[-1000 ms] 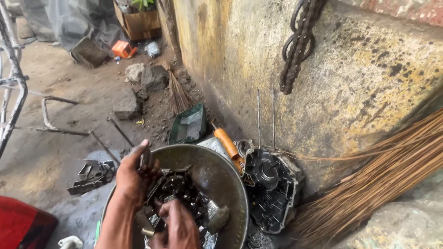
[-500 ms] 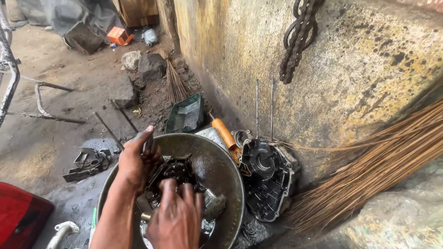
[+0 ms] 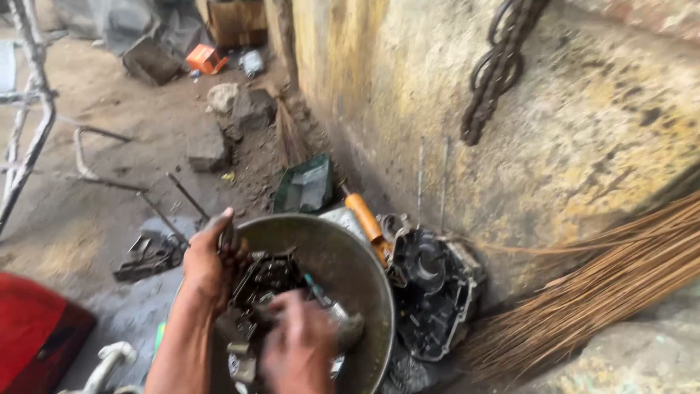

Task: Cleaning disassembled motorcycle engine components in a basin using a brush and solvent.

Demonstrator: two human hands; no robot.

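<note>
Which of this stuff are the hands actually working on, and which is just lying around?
In hand:
metal basin
greasy engine parts inside it
left hand on the parts
right hand, blurred, over them

Lying about:
engine cover
orange-handled tool
broom
chain
stones

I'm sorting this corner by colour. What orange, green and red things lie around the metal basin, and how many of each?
Orange: 2, the tool handle beside the basin and the small box far back.
Green: 1, the dustpan by the wall.
Red: 1, the object at lower left.
Total: 4
</note>
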